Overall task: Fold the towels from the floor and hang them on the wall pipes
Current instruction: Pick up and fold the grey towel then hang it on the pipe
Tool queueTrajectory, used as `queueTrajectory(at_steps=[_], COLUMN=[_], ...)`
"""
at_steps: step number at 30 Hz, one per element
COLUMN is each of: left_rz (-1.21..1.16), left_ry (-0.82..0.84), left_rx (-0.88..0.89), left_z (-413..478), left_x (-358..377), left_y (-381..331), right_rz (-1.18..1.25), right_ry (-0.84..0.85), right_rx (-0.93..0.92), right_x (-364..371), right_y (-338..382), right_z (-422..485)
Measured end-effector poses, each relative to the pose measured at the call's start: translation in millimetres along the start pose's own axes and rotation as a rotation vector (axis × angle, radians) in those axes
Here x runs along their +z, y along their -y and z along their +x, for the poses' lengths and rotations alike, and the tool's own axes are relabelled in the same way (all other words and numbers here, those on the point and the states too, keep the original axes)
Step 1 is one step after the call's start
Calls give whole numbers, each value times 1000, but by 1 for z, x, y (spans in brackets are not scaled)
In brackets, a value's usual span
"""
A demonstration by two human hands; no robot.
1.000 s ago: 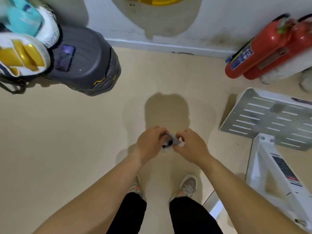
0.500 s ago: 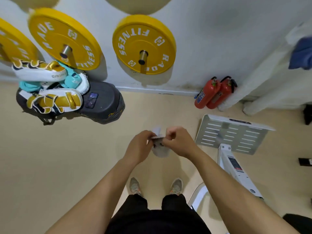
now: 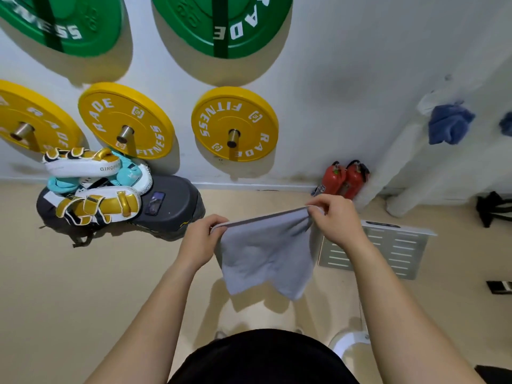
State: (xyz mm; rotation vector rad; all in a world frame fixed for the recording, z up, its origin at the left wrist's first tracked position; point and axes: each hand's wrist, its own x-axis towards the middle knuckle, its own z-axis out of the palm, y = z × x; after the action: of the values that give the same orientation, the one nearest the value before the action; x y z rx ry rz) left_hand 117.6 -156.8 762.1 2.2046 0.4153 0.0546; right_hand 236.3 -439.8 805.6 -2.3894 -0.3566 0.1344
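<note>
A pale grey towel [image 3: 266, 253] hangs spread in front of me, held by its top edge. My left hand [image 3: 203, 239] pinches the left corner and my right hand [image 3: 336, 218] pinches the right corner, a little higher. The cloth droops down over the beige floor. On the wall at the far right, a blue towel [image 3: 448, 124] hangs over a white wall pipe [image 3: 407, 151]; a second blue towel [image 3: 507, 126] shows at the frame's edge.
Yellow weight plates [image 3: 234, 124] and green ones [image 3: 221, 20] hang on the wall. A dark bag [image 3: 171, 206] with gold and white boxing pads [image 3: 97, 203] lies at left. Two red fire extinguishers [image 3: 343, 178] stand by the wall. A white perforated machine plate [image 3: 393, 250] lies at right.
My hands have moved apart and opened the bunched towel out into a hanging sheet. The view has tilted up, bringing the green plates and wall pipes into sight.
</note>
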Motion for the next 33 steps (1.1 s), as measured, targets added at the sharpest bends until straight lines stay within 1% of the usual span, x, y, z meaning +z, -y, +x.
queueTrajectory(at_steps=[3, 5, 8, 10, 12, 15, 19, 21, 24, 27, 29, 31, 33], left_rz=[-44, -104, -175, -258, -297, -242, -176, -123, -75, 73, 162, 175, 173], left_ry=[-46, -79, -78, -32, 24, 93, 50, 5, -40, -50, -49, -59, -70], left_rx=[4, 5, 70, 86, 126, 200, 213, 222, 225, 247, 251, 247, 243], left_z=[-2, -1, 2, 3, 7, 15, 21, 25, 33, 45, 53, 59, 64], left_x=[-20, -27, -23, -14, -7, -4, -8, -14, -23, -34, -40, -44, -47], left_y=[-5, -16, -46, -71, -91, -105, -110, -111, -107, -94, -87, -83, -81], right_rz=[3, 50, 193, 260, 302, 363, 405, 453, 483, 477, 451, 410, 332], right_ry=[-48, -70, -22, 52, 87, 72, 68, 124, 276, 406, 468, 524, 531], right_rx=[67, 69, -27, -93, -160, -225, -165, -117, -113, -102, -108, -105, -92], right_x=[-7, -8, -4, 0, 0, -5, -6, -5, -4, -7, -9, -8, -5], right_y=[-4, 1, 30, 54, 74, 87, 78, 70, 59, 52, 51, 50, 45], right_z=[-3, -5, -6, -5, -4, -2, 0, -2, -8, -12, -14, -14, -12])
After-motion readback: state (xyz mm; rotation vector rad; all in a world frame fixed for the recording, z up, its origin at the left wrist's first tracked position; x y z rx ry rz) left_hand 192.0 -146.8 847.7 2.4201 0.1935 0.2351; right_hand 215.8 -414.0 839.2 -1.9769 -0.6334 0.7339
